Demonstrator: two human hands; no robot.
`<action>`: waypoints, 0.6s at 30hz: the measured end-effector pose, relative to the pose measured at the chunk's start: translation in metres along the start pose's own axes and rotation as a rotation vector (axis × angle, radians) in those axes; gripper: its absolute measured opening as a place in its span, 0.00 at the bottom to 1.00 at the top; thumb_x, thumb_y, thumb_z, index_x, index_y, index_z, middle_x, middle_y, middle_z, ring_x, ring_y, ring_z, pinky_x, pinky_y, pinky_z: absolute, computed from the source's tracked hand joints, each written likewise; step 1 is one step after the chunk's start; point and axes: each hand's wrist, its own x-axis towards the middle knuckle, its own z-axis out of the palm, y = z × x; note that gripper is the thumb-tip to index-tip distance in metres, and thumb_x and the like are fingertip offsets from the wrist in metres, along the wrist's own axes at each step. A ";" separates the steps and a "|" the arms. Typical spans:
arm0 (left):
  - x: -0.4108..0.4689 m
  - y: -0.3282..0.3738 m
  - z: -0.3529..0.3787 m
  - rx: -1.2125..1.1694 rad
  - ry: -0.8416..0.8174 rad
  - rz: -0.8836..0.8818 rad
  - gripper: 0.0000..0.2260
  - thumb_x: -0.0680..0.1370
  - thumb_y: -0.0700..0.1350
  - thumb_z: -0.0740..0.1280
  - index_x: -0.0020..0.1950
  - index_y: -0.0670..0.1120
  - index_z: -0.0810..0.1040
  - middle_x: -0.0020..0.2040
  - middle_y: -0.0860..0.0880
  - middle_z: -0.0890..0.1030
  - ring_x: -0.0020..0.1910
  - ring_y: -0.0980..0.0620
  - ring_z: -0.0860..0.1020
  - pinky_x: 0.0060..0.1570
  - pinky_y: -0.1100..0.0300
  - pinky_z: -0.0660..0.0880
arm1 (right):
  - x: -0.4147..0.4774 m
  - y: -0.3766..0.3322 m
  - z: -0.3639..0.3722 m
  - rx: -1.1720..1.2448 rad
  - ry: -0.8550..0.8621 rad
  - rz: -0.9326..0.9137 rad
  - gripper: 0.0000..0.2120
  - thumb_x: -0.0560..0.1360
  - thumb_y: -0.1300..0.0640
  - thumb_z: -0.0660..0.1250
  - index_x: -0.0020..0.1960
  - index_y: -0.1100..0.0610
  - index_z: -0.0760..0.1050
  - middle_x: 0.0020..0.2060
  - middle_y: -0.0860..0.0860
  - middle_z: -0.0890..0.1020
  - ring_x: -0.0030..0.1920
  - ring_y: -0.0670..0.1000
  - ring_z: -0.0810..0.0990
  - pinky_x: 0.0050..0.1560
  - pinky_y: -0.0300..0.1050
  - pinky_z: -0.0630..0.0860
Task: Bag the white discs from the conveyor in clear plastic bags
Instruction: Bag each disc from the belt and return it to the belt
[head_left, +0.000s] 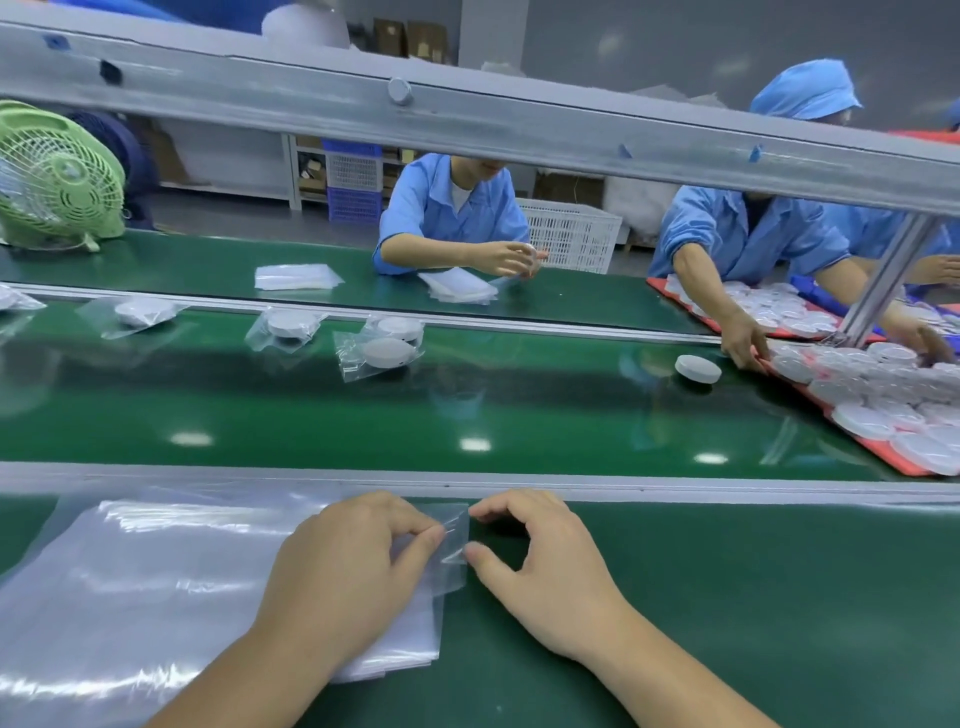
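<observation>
Head view shows the left hand (337, 577) and right hand (545, 566) each pinching the thin clear plastic bag (453, 569) to open it; next probably needs fetching the round white disc (697, 368).

Bright overhead light glares off the green belt (467, 415); wide-angle edges bow, background soft.

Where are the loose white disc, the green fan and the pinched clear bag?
loose white disc (697, 368): head view, middle of its top face.
green fan (66, 174): head view, hub of its grille.
clear bag (457, 519): head view, its upper right corner.
</observation>
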 end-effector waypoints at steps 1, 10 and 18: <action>0.000 0.000 0.000 -0.021 0.009 -0.001 0.10 0.77 0.65 0.62 0.48 0.67 0.83 0.47 0.71 0.79 0.46 0.65 0.77 0.42 0.65 0.75 | 0.000 0.000 0.000 -0.003 0.001 -0.008 0.16 0.70 0.36 0.67 0.56 0.37 0.76 0.52 0.29 0.77 0.60 0.35 0.73 0.58 0.26 0.66; -0.004 0.009 -0.001 -0.264 -0.026 0.112 0.03 0.77 0.58 0.70 0.46 0.66 0.83 0.48 0.70 0.80 0.49 0.65 0.79 0.47 0.57 0.78 | 0.002 -0.002 -0.001 0.047 0.006 -0.008 0.24 0.65 0.34 0.74 0.58 0.30 0.72 0.57 0.29 0.74 0.64 0.35 0.71 0.62 0.32 0.69; -0.006 0.017 0.001 -0.306 -0.070 0.176 0.05 0.74 0.63 0.70 0.49 0.71 0.82 0.50 0.72 0.80 0.52 0.68 0.78 0.50 0.61 0.77 | 0.003 0.002 -0.003 0.105 -0.036 0.006 0.16 0.67 0.40 0.65 0.54 0.38 0.78 0.52 0.33 0.78 0.59 0.37 0.73 0.57 0.28 0.67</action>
